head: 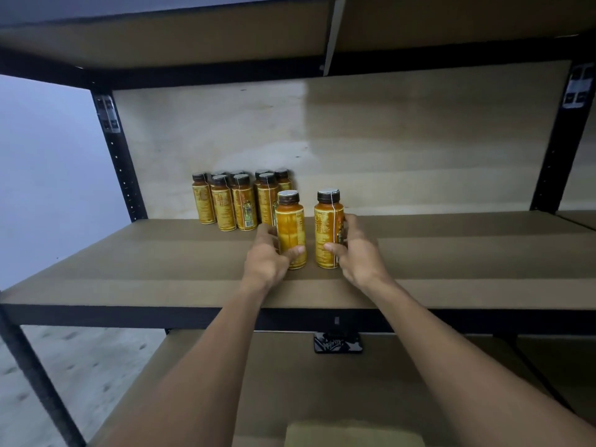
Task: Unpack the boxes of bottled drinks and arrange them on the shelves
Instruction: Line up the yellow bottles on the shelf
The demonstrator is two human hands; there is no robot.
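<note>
Two orange drink bottles with dark caps stand upright on the brown shelf board [129, 269], side by side with a small gap. My left hand [267, 256] grips the left bottle [290, 229] low on its body, thumb across the front. My right hand [358, 253] grips the right bottle [327, 227] from its right side. Behind them, toward the back panel, a group of several identical bottles [235, 201] stands in rows.
A black metal upright [119, 156] bounds the shelf on the left, another [554, 140] on the right. The upper shelf [193, 37] hangs overhead. A dark phone-like object [338, 342] lies on the lower shelf, and a cardboard box edge [351, 433] shows at the bottom.
</note>
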